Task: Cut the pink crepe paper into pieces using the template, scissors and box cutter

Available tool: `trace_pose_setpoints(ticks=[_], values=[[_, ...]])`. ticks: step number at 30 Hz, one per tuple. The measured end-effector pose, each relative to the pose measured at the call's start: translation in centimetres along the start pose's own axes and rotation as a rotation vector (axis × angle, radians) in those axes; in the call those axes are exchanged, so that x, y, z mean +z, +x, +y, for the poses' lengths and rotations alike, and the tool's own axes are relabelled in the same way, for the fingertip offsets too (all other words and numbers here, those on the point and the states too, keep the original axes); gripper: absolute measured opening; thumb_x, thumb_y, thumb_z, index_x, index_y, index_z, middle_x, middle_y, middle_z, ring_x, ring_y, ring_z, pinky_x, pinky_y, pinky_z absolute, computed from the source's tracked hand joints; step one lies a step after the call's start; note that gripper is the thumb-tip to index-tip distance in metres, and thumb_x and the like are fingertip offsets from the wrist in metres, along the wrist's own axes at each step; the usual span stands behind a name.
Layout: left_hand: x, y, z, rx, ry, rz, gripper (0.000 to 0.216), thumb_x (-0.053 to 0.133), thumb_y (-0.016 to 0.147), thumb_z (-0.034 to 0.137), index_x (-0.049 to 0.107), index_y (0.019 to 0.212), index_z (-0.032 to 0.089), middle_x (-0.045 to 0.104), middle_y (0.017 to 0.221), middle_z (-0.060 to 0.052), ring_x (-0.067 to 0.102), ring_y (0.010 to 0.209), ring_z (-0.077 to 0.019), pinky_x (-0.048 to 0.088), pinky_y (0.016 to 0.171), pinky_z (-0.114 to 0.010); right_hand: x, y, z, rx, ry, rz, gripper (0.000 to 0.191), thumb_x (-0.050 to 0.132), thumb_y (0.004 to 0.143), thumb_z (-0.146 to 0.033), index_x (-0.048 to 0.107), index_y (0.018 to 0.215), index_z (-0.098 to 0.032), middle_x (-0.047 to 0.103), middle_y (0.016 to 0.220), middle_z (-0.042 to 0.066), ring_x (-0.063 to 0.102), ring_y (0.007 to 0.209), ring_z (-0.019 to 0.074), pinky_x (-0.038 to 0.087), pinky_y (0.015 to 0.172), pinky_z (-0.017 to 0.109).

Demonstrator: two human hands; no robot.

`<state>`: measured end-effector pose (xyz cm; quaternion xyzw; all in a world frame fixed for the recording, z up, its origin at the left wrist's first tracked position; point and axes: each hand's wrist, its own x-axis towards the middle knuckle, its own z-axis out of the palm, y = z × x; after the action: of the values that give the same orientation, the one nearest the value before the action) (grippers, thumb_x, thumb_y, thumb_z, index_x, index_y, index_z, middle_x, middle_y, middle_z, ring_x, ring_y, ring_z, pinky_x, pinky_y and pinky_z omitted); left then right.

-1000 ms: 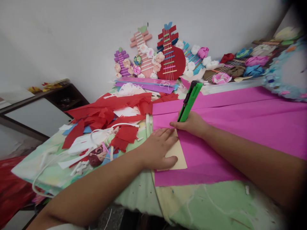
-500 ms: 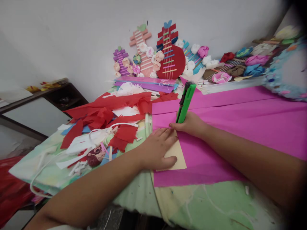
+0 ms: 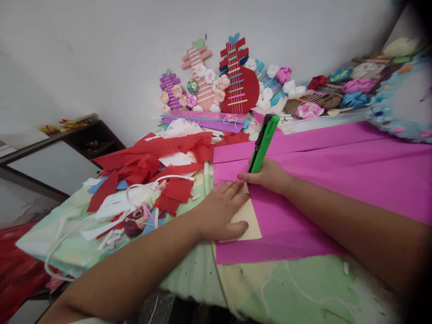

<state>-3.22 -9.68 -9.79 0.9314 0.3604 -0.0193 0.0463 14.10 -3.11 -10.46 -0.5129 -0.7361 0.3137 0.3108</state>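
My left hand [image 3: 222,211] lies flat with its fingers spread on a cream piece of paper [image 3: 252,225], pressing it on a large magenta sheet [image 3: 337,180]. My right hand [image 3: 268,174] is closed around a green and black utility knife [image 3: 263,141]. The knife is held nearly upright, leaning right at the top, its lower end down by the cream piece's upper right corner, close to the left fingertips. The blade is mostly hidden by my right fingers.
Scraps of red paper [image 3: 145,167] and a white cable [image 3: 67,238] lie at the left on the green cloth [image 3: 189,265]. Decorated craft instruments, among them a red one [image 3: 248,87], lean against the back wall. A blue-edged decoration [image 3: 383,114] sits at the right.
The top of the utility knife has tipped slightly to the right, while its lower end stays near the cream paper's corner. My left hand remains flat in place.
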Motion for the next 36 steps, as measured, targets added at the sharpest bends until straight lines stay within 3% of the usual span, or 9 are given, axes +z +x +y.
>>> trace_pose_setpoints(ticks=[18, 29, 32, 36], values=[[0.1, -0.1, -0.1, 0.008, -0.022, 0.021, 0.066, 0.043, 0.075, 0.043, 0.03, 0.131, 0.011, 0.024, 0.139, -0.015, 0.021, 0.126, -0.0318, 0.016, 0.102, -0.048, 0.5, -0.2, 0.0, -0.043, -0.11, -0.029, 0.033, 0.058, 0.058, -0.048, 0.047, 0.059, -0.017, 0.047, 0.054, -0.003, 0.043, 0.053, 0.0096, 0.033, 0.051, 0.023], [0.0, 0.0, 0.0, -0.008, -0.015, -0.009, 0.065, 0.043, 0.075, 0.043, 0.029, 0.131, 0.013, 0.016, 0.142, -0.014, 0.016, 0.128, -0.032, 0.015, 0.102, -0.048, -0.1, -0.1, 0.2, -0.022, 0.007, -0.032, 0.034, 0.06, 0.056, -0.048, 0.047, 0.059, -0.016, 0.048, 0.055, -0.003, 0.044, 0.054, 0.0097, 0.034, 0.052, 0.023], [-0.2, -0.2, -0.1, 0.007, -0.006, 0.01, 0.062, 0.043, 0.075, 0.042, 0.031, 0.129, 0.013, 0.022, 0.14, -0.015, 0.02, 0.126, -0.0321, 0.018, 0.101, -0.047, 0.0, -0.1, 0.2, -0.027, -0.013, -0.032, 0.034, 0.06, 0.057, -0.048, 0.048, 0.058, -0.016, 0.049, 0.055, -0.002, 0.044, 0.053, 0.0098, 0.034, 0.052, 0.023], [-1.0, -0.8, -0.5, 0.02, 0.058, 0.05, 0.049, 0.047, 0.072, 0.04, 0.046, 0.113, 0.013, 0.041, 0.125, -0.016, 0.035, 0.115, -0.0316, 0.026, 0.096, -0.046, -0.1, -0.1, 0.3, -0.011, 0.01, -0.042, 0.035, 0.059, 0.058, -0.049, 0.048, 0.057, -0.016, 0.05, 0.054, -0.002, 0.046, 0.052, 0.0102, 0.034, 0.05, 0.023]])
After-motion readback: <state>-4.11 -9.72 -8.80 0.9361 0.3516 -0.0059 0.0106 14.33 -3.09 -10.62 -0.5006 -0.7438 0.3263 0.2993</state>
